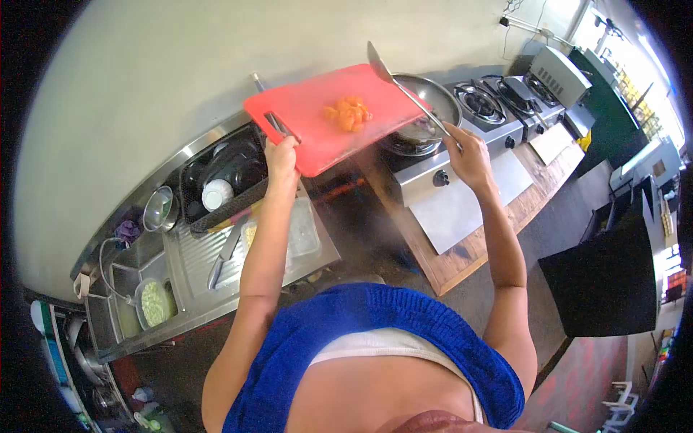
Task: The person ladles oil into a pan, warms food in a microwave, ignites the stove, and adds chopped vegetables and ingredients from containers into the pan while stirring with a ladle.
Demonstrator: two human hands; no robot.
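The person wears a bright blue, textured knit garment (361, 307) over a white, round-necked top (390, 342). Both hands are bare.

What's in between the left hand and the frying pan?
In the head view, a red cutting board with chopped orange food on it. The left hand grips one end; the other end overlaps the frying pan.

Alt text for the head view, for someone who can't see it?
Left hand holds up a red cutting board bearing chopped orange food; right hand grips a metal spatula. The board partly hides a frying pan on the stove; a knife lies on the drainboard at left.
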